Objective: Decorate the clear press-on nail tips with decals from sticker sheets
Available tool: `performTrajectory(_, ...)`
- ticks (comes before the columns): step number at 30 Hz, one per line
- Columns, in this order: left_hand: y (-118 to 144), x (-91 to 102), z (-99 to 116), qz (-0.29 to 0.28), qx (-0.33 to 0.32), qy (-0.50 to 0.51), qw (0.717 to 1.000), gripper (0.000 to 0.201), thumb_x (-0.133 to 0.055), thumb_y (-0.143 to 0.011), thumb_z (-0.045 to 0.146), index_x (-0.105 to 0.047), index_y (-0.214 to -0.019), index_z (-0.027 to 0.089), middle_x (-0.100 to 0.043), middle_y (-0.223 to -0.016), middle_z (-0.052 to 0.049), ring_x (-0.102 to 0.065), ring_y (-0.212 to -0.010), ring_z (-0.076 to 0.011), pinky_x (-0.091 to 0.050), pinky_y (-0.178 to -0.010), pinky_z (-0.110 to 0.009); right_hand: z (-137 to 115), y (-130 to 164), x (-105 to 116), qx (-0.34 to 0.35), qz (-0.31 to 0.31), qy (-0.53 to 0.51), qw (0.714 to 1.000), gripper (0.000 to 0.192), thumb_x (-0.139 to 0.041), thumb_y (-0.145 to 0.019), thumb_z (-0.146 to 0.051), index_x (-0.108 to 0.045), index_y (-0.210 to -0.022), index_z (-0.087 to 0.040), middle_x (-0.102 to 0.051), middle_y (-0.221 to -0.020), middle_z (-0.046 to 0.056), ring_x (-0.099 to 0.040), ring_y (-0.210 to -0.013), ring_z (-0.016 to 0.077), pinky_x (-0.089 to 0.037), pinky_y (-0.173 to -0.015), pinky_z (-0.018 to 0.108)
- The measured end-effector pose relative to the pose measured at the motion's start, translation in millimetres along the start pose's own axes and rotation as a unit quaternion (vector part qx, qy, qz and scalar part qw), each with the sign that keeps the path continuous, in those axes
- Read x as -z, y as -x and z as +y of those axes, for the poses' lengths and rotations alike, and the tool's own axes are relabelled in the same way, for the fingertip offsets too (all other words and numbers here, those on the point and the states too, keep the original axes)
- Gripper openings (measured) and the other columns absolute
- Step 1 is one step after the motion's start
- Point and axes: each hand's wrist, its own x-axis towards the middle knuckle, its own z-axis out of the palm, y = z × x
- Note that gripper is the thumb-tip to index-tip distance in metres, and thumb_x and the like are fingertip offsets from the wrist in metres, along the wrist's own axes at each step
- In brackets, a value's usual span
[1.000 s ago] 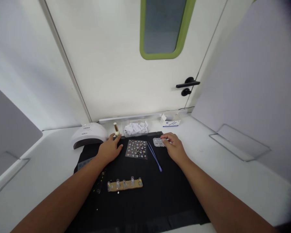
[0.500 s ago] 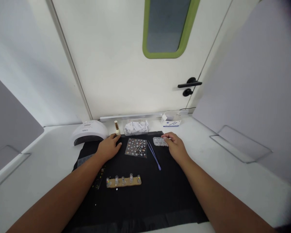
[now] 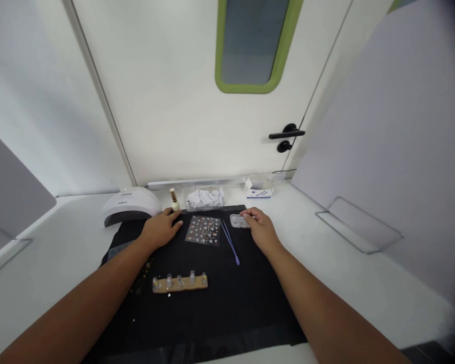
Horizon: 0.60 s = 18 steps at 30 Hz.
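Note:
My left hand [image 3: 160, 230] lies flat on the black mat [image 3: 220, 303], fingertips just short of a small gold-capped polish bottle [image 3: 174, 200]. My right hand [image 3: 261, 230] rests on the mat too, its fingertips touching a small clear case of nail tips [image 3: 238, 221]. Between the hands lie a sticker sheet with small coloured decals [image 3: 203, 230] and blue tweezers [image 3: 230, 242]. Nearer to me sits a wooden strip holding several practice nails [image 3: 179, 282]. Neither hand grips anything.
A white nail lamp [image 3: 131, 205] stands at the mat's far left corner. A clear bag of white pads [image 3: 205, 199] and a small white-and-blue box [image 3: 258, 189] sit by the door. Loose tiny decorations [image 3: 146, 270] lie on the mat under my left forearm.
The camera view has shifted, so everything sits slightly further left in the picture. Both hands stay where they were relative to the bottle and the nail-tip case.

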Motion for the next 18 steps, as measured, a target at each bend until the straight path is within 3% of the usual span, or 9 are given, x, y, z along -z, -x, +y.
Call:
performTrajectory(7,3.9,3.8,1.6,-0.004,-0.003,-0.002,1.000,0.035,-0.058,-0.095,0.035,-0.056,-0.125,0.016,-0.060,-0.125,-0.010,-0.062,-0.105,-0.0226,-0.054,-0.089,-0.044,1.8,-1.2,-2.3,0.001,-0.008,-0.015,1.000,0.021,-0.054,-0.075,-0.037,-0.068,-0.075,-0.021,-0.068,-0.080,0.004,-0.059,-0.085,0.0240,-0.044,-0.081,0.038)
performTrajectory(13,6.2,9.1,-0.7,-0.015,-0.020,-0.019,1.000,0.038,-0.042,-0.098,0.036,-0.060,-0.128,0.022,-0.062,-0.124,-0.009,-0.065,-0.103,-0.0263,-0.053,-0.085,-0.041,2.2,-1.2,-2.5,-0.005,-0.011,-0.016,1.000,0.022,-0.052,-0.075,-0.038,-0.067,-0.076,-0.021,-0.068,-0.081,0.005,-0.059,-0.086,0.0240,-0.044,-0.081,0.037)
performTrajectory(18,24.2,19.8,-2.3,-0.031,-0.059,-0.030,0.997,0.039,-0.044,-0.095,0.034,-0.064,-0.126,0.024,-0.063,-0.121,-0.010,-0.067,-0.099,-0.0290,-0.053,-0.080,-0.041,-0.7,-0.5,-3.2,0.000,-0.016,-0.010,1.000,0.023,-0.052,-0.074,-0.038,-0.067,-0.076,-0.021,-0.068,-0.083,0.005,-0.060,-0.086,0.0244,-0.044,-0.082,0.039)
